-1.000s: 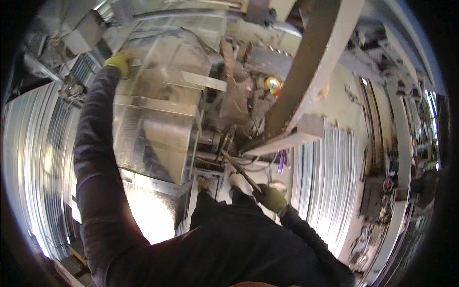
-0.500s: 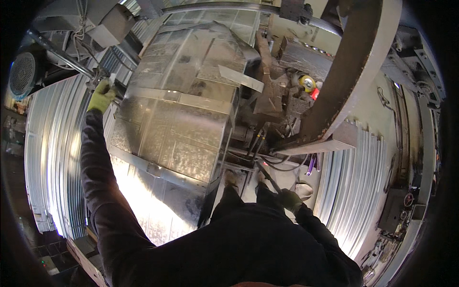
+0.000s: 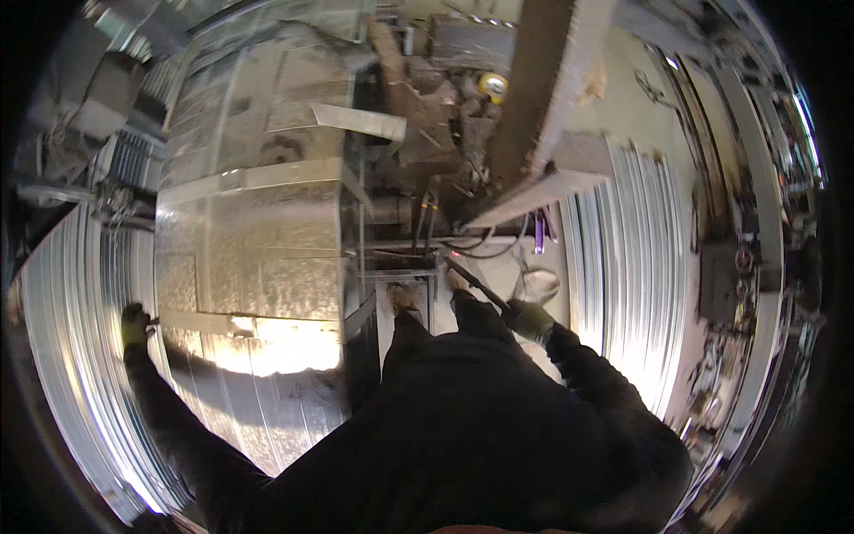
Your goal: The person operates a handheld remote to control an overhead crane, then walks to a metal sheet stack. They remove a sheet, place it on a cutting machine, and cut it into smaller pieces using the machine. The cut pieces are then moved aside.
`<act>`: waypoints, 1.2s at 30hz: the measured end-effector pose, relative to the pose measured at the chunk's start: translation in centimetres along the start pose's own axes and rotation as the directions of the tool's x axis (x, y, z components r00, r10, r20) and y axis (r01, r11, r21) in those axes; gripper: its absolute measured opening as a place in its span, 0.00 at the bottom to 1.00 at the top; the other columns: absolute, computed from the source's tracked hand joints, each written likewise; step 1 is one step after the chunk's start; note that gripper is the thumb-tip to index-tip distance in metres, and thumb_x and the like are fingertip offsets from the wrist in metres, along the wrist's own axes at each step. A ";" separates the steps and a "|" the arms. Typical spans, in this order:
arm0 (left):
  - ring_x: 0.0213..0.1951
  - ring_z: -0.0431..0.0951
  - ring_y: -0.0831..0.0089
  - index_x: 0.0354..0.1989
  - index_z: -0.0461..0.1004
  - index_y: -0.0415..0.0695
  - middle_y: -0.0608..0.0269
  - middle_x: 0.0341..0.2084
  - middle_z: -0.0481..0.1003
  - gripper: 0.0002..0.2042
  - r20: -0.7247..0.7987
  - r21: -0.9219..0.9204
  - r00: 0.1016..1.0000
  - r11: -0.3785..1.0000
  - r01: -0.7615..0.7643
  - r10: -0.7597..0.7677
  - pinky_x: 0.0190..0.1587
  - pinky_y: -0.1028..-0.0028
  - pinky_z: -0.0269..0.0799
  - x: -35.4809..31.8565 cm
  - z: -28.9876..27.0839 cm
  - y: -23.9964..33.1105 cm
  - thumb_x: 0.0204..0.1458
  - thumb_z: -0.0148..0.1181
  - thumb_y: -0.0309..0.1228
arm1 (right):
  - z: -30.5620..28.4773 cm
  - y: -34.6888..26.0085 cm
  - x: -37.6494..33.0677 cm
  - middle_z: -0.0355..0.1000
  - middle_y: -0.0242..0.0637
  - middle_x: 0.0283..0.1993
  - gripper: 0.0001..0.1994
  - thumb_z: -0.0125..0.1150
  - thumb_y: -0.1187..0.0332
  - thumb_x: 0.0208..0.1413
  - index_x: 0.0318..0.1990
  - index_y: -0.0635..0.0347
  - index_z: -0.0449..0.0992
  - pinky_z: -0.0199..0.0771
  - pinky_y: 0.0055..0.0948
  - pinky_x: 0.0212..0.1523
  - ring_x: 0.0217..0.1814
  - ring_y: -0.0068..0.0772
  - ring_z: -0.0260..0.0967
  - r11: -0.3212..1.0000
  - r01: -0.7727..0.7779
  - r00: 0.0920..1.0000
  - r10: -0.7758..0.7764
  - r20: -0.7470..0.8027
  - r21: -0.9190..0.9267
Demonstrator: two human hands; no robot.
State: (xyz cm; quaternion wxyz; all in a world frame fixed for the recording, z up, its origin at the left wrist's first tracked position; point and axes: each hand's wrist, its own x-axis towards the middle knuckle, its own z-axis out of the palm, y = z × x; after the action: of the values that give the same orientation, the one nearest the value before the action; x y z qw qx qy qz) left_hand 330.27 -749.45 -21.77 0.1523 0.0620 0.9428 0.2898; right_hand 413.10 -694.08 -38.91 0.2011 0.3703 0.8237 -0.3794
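A large galvanized sheet-metal duct section lies in front of me. My left hand, in a yellow-green glove, grips the duct's left edge beside a flat metal strip. My right hand, also gloved, is closed on the handle of a dark long tool that points up-left toward the gap beside the duct. My dark sleeves and torso fill the lower part of the view.
Corrugated metal sheets lie at the left and at the right. A thick slanted beam crosses above. Cables, a yellow round object and cluttered equipment sit behind the duct. A bright reflection glares on the duct's near end.
My left hand has slid down the duct's left edge, from near its far corner to its near end. The view shifted upward; my right hand keeps the tool.
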 end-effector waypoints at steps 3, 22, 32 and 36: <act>0.43 0.77 0.69 0.51 0.78 0.43 0.66 0.44 0.76 0.17 -0.030 -0.063 0.995 0.994 -0.092 0.090 0.47 0.73 0.74 -0.8 -1.0 4.1 0.64 0.61 0.44 | -1.2 -2.3 -1.4 0.81 0.53 0.45 0.18 0.57 0.54 0.63 0.50 0.57 0.79 0.78 0.49 0.50 0.49 0.57 0.79 0.989 -0.015 0.999 0.020 -0.038 0.147; 0.52 0.79 0.73 0.65 0.73 0.41 0.58 0.55 0.79 0.21 -0.735 0.061 0.517 0.802 -0.594 0.439 0.54 0.72 0.74 -9.2 -7.7 28.0 0.68 0.58 0.39 | -7.5 1.6 -0.1 0.80 0.53 0.47 0.20 0.60 0.52 0.62 0.52 0.57 0.78 0.77 0.47 0.52 0.51 0.58 0.79 0.974 0.165 0.985 -0.170 0.025 0.154; 0.54 0.80 0.67 0.66 0.71 0.43 0.54 0.56 0.79 0.22 -0.891 0.387 0.199 0.911 -0.144 0.409 0.55 0.69 0.75 -45.3 -20.0 19.5 0.68 0.56 0.42 | -4.6 0.0 7.2 0.80 0.51 0.44 0.20 0.64 0.49 0.61 0.47 0.58 0.79 0.75 0.44 0.49 0.48 0.54 0.78 0.910 0.359 0.919 -0.383 0.090 0.208; 0.54 0.80 0.65 0.66 0.70 0.44 0.53 0.56 0.78 0.23 -0.935 0.354 0.091 0.923 0.151 0.344 0.55 0.67 0.75 -64.1 -17.0 15.6 0.68 0.56 0.43 | -6.2 -2.6 9.1 0.78 0.55 0.42 0.23 0.65 0.48 0.60 0.43 0.63 0.77 0.74 0.46 0.46 0.46 0.55 0.77 0.841 0.537 0.837 -0.541 0.080 0.061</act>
State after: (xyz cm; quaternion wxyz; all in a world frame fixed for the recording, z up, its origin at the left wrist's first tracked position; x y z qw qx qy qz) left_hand 385.85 -758.68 16.49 -0.5544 -0.0584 0.8258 0.0855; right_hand 404.94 -686.27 -39.33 0.1183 0.1090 0.8772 -0.4525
